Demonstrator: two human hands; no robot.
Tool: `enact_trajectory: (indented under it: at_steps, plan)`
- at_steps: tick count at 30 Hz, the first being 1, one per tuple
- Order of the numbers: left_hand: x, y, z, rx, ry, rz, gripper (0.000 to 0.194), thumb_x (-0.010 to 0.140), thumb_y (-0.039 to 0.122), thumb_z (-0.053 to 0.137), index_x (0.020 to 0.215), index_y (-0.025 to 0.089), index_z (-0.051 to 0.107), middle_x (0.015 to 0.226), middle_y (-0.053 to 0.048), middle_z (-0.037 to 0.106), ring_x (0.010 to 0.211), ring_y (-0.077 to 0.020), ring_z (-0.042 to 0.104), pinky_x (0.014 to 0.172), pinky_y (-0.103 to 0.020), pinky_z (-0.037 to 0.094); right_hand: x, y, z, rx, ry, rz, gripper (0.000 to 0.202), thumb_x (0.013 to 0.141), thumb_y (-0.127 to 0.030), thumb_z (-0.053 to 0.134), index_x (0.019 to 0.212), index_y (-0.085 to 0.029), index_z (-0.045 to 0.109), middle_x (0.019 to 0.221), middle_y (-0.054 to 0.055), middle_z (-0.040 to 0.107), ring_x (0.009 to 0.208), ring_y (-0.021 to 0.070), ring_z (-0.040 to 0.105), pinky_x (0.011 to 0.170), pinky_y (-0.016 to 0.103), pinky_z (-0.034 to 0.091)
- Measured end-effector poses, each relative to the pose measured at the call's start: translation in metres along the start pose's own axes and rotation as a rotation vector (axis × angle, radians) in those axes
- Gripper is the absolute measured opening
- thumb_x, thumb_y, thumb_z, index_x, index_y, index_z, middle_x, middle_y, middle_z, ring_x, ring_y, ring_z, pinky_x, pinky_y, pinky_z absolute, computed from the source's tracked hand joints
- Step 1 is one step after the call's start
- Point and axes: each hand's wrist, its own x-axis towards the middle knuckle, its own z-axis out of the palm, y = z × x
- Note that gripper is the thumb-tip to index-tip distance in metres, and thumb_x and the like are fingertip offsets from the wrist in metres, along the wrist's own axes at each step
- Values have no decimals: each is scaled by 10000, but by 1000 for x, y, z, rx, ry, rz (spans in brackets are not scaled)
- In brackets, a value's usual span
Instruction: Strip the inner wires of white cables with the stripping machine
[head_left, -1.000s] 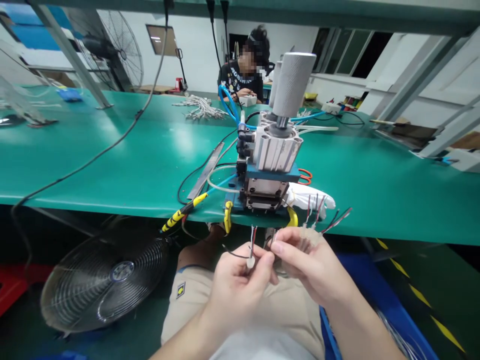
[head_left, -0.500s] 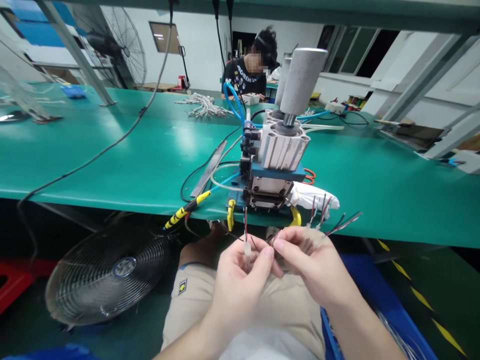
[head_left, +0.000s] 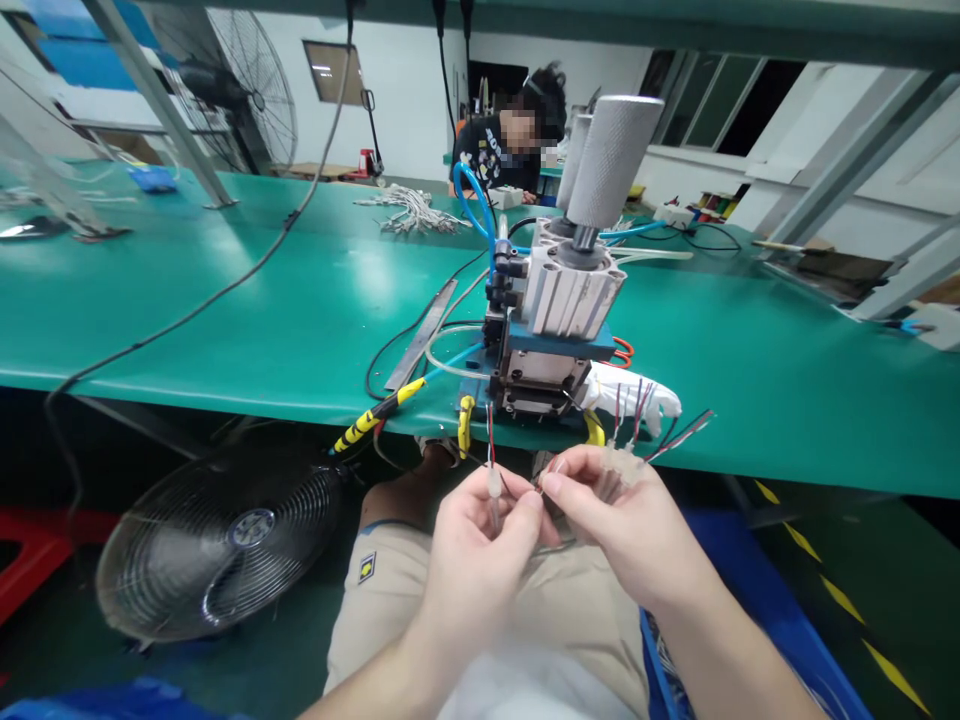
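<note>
Both hands meet above my lap, in front of the bench edge. My left hand (head_left: 487,535) is closed on a thin cable whose pale sleeve (head_left: 494,483) ends in red, white and black wires. Thumb and fingers of my right hand (head_left: 611,515) pinch fine wire ends right beside the left fingertips. Several more cables with whitish translucent sleeves (head_left: 621,465) lie across the right hand, their red, black and white wires (head_left: 686,437) fanning out. Just beyond stands a pneumatic machine (head_left: 551,370) with metal cylinders and a knurled knob (head_left: 619,160).
The machine sits on a green bench (head_left: 262,290). A metal ruler-like strip (head_left: 421,335) and a yellow-black taped tube (head_left: 379,415) lie left of it, a white cloth-like bundle (head_left: 634,390) right. A floor fan (head_left: 240,540) stands lower left. Another person (head_left: 510,140) works opposite, near bundled cables (head_left: 412,208).
The fingertips have shifted slightly while still pinching the wires. The view has moved a little, and the person opposite leans slightly differently.
</note>
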Motion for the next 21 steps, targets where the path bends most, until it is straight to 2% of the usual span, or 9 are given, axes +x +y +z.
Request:
enact_trajectory:
  at_steps: [3, 6, 9, 14, 19, 21]
  plan:
    - [0, 0, 0, -26, 19, 20, 143, 814, 154, 656, 695, 177, 581, 534, 32, 663, 469, -58, 515, 447, -115, 354, 2, 2, 0, 0, 5, 14, 206, 818, -288, 728, 689, -151, 647, 490, -41, 577, 402, 43, 357, 389, 173, 239]
    - [2, 0, 1, -66, 22, 45, 139, 819, 142, 645, 699, 178, 582, 541, 39, 664, 430, -41, 450, 414, -116, 310, 3, 2, 2, 44, 8, 34, 227, 814, -324, 722, 696, -149, 640, 484, -22, 592, 404, 47, 334, 392, 182, 214]
    - [3, -1, 1, -69, 12, 53, 147, 831, 129, 631, 699, 177, 587, 539, 42, 662, 429, -38, 442, 416, -113, 310, 4, 0, 6, 65, 0, 40, 231, 817, -316, 721, 685, -150, 631, 475, -21, 597, 403, 46, 339, 394, 179, 214]
    - [4, 1, 2, -44, -3, 49, 161, 838, 152, 641, 691, 173, 579, 524, 38, 655, 471, -55, 527, 449, -112, 359, 4, -3, 5, 73, -69, 30, 200, 830, -262, 722, 674, -141, 691, 465, -31, 600, 404, 42, 371, 383, 176, 223]
    - [4, 5, 1, -9, -47, 17, 148, 802, 165, 653, 681, 168, 568, 506, 27, 655, 424, -47, 474, 411, -120, 316, 0, -4, 2, 6, -47, -15, 251, 854, -236, 714, 618, -151, 692, 484, -30, 619, 431, 52, 420, 412, 182, 288]
    - [4, 5, 2, -6, -38, 10, 149, 788, 174, 660, 675, 169, 563, 505, 27, 648, 433, -56, 493, 434, -126, 356, -1, -4, 3, -1, -36, -31, 247, 856, -233, 712, 623, -152, 695, 484, -24, 623, 434, 59, 429, 414, 189, 290]
